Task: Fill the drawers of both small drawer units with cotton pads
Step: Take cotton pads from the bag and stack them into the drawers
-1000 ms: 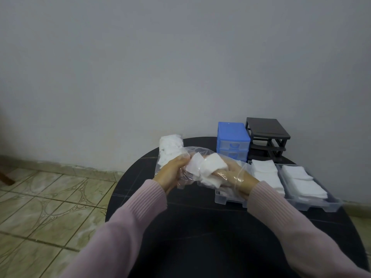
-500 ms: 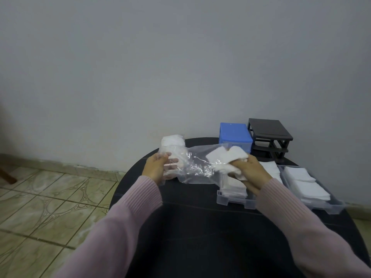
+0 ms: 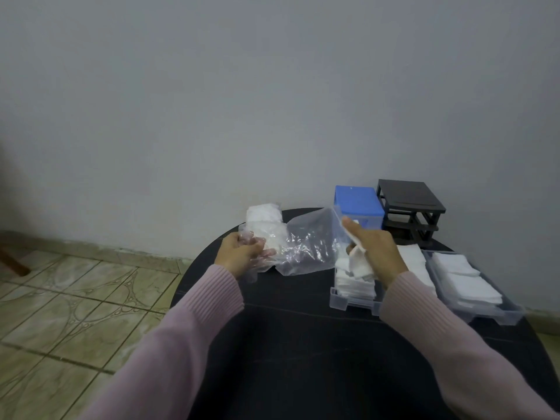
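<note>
Step in hand: I judge I am setting a fresh bunch of cotton pads into the nearest clear drawer (image 3: 354,303), which lies pulled out on the black table (image 3: 288,344).
Right hand: my right hand (image 3: 374,253) is over the near-left part of that drawer, fingers curled round a small wad of pads (image 3: 360,268); the forefinger points up and away.
Near drawer: a stack of pads (image 3: 353,284) already lies in it, right under the wad, and more pads sit further back, partly hidden by my wrist.
How to do it well: I would lower the wad flat onto the stack before letting go, square its edges to the drawer walls, and press lightly so nothing stands above the rim and snags when the drawer slides home.
Second drawer: the one to the right (image 3: 485,310) also holds white pads and looks about full.
Left hand: my left hand (image 3: 239,256) grips the crumpled end of the clear plastic bag (image 3: 306,247); I would keep it pinned so the bag mouth stays open toward the drawers for the next reach.
Spare supply: a white bundle of pads (image 3: 262,215) sits behind the bag, near the table's far edge.
Far end: the blue drawer unit (image 3: 357,201) and the black drawer unit (image 3: 409,201) stand side by side by the wall; the black one's slots look empty.
</note>
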Demonstrator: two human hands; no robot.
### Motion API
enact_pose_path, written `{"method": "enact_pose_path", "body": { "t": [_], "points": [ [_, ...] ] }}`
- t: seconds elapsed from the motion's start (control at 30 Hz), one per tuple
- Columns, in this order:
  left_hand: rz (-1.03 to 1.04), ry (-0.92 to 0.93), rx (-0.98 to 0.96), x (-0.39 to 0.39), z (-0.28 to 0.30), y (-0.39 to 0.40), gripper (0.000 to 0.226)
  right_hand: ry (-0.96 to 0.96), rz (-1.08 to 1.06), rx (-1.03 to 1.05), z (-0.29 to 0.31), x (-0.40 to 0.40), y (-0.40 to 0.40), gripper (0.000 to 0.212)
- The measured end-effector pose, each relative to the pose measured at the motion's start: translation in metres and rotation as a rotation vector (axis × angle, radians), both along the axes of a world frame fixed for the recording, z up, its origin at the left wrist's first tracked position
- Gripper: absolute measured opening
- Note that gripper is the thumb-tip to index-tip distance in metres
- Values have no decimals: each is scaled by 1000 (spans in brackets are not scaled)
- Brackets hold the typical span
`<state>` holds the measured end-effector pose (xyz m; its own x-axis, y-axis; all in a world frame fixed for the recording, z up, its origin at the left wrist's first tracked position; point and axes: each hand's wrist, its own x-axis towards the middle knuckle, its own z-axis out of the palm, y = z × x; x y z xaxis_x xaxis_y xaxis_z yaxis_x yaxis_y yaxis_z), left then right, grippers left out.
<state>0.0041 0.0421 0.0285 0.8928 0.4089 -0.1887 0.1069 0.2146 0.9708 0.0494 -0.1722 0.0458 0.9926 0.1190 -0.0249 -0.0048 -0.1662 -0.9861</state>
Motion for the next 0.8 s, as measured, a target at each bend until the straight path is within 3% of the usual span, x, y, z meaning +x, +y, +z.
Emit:
{"method": "enact_pose_path", "body": {
  "t": [0.1, 0.23, 0.33, 0.43, 0.63, 0.8],
  "points": [
    [-32, -75, -24, -2, 1, -1, 40, -52, -41, -69, -8, 7, -1, 14],
    [-79, -183, -11, -6, 2, 0, 48, 188, 68, -51, -12, 16, -6, 43],
    [-82, -211, 81, -10, 4, 6, 33, 207, 149, -159, -15, 16, -4, 22],
    [-121, -224, 116, -15, 6, 16, 29, 182, 184, -165, -16, 12, 0, 15],
    [-178, -63, 402, -23, -3, 42, 29, 112, 228, -358, -12, 9, -1, 22],
    [-379, 138, 771, -34, -10, 49, 51, 95, 241, -505, -20, 2, 7, 24]
  ]
}}
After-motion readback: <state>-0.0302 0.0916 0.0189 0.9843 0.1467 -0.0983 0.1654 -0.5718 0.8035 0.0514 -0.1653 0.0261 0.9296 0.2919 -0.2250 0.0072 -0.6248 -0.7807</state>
